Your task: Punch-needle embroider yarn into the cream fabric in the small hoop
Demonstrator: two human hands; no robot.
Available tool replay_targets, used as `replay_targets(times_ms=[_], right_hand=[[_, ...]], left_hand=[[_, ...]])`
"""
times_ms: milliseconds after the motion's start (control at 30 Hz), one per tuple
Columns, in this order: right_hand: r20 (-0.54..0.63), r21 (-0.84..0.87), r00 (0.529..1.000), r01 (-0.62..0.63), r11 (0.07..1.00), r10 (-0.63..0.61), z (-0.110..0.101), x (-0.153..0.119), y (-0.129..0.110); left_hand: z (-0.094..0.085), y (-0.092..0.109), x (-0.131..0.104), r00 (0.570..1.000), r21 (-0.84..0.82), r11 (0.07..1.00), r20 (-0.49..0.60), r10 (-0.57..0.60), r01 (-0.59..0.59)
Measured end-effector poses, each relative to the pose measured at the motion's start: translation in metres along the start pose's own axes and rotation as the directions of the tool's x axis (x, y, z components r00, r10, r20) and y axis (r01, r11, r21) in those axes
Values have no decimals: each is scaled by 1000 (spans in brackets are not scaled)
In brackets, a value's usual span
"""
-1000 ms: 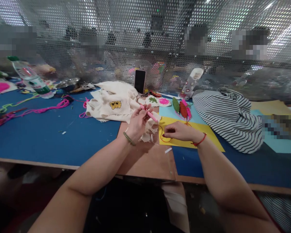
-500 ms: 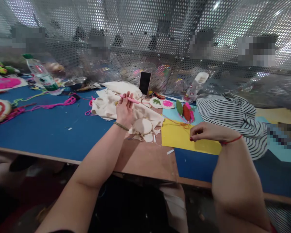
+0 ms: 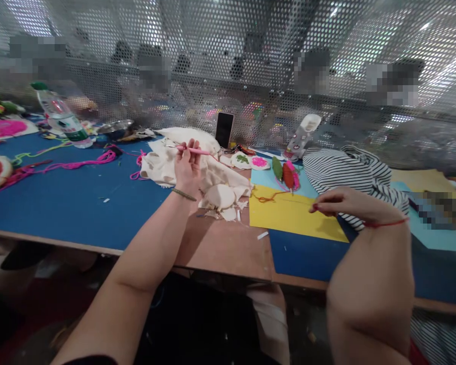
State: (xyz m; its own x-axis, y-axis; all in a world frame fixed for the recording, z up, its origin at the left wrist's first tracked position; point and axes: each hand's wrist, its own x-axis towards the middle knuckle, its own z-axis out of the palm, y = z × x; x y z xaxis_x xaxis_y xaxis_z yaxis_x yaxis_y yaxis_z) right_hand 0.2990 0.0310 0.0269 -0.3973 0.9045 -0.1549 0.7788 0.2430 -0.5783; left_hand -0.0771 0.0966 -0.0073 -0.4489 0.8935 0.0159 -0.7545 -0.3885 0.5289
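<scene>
Blue table surface: overlaid in front of the right arm by a yellow sheet. Cream cloth is heaped beyond the left wrist; it is judged soft and light, best gathered by a fold, since little shape would be kept if it were lifted by one edge.

Right hand: held above the sheet's right side, fingertips brought together; a fine strand appears to be pinched there, though the contact itself is barely resolved.

Left hand: raised before the cloth, palm turned upward, fingers curled around a pink-handled tool. The tool is held crosswise, its slim metal end pointing left. It is judged light and stiff, the handle probably smooth; grip is best taken on the thick pink part, the narrow tip being kept free.

Orange yarn: lies in a loose curl on the yellow sheet. Limp and nearly weightless handling is expected, with snagging likely; it is best pinched near an end and drawn gently.
</scene>
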Motion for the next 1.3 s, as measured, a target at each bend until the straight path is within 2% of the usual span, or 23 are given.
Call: replay_targets(times_ms=[100, 133, 200, 233, 300, 333, 400, 433, 467, 533, 600, 667, 767, 867, 967, 1067, 1200, 1300], right_hand=[[-15, 108, 993, -113, 988, 115, -13, -21, 15], [-67, 161, 990, -110, 981, 122, -16, -27, 20], [-211, 326, 973, -16, 945, 89, -18, -33, 29], [-304, 415, 950, 65, 908, 71, -18, -33, 31], [-501, 536, 863, 250, 807, 64, -12, -25, 28], [-603, 557, 793, 347, 755, 81, -8, -18, 22], [-736, 584, 668, 541, 605, 113, 4, 2, 6], [-744, 600, 656, 577, 554, 123, 12, 13, -4], [-739, 614, 661, 582, 533, 129, 20, 24, -13], [-656, 626, 752, 491, 606, 69, 36, 42, -29], [-595, 516, 804, 398, 758, -16, 51, 52, -39], [-529, 363, 843, 325, 873, -94, 61, 57, -43], [-440, 220, 887, 262, 940, -144, 68, 59, -41], [-376, 204, 913, 245, 948, -155, 67, 59, -39], [-412, 245, 900, 259, 934, -142, 63, 57, -37], [-535, 375, 842, 312, 873, -71, 58, 56, -32], [-640, 594, 767, 461, 660, 40, 60, 61, -24], [-667, 651, 744, 556, 517, 40, 71, 70, -27]], left_hand=[[0, 2, 3, 1000, -11, 1000, -3, 16, -16], [0, 3, 3, 1000, -6, 1000, -5, 21, -21], [0, 1, 1, 1000, 8, 1000, -6, 27, -27], [1, -2, -1, 1000, 18, 1000, 2, 17, -18], [3, -11, -12, 997, 55, 997, 50, -50, 47], [4, -16, -20, 989, 87, 991, 94, -112, 104], [6, -28, -41, 937, 183, 952, 205, -281, 246], [8, -33, -52, 893, 233, 920, 257, -369, 314], [9, -36, -63, 850, 270, 894, 302, -430, 357], [10, -40, -82, 805, 302, 878, 367, -466, 371], [9, -40, -92, 792, 294, 881, 396, -465, 371], [9, -39, -96, 786, 270, 879, 399, -473, 393], [9, -37, -95, 764, 225, 856, 386, -518, 466], [10, -36, -93, 768, 170, 850, 368, -524, 499], [11, -36, -91, 803, 122, 872, 346, -485, 474], [12, -35, -89, 822, 95, 883, 332, -463, 459], [15, -33, -94, 818, 110, 881, 332, -470, 461], [16, -32, -100, 796, 108, 865, 349, -495, 490]])
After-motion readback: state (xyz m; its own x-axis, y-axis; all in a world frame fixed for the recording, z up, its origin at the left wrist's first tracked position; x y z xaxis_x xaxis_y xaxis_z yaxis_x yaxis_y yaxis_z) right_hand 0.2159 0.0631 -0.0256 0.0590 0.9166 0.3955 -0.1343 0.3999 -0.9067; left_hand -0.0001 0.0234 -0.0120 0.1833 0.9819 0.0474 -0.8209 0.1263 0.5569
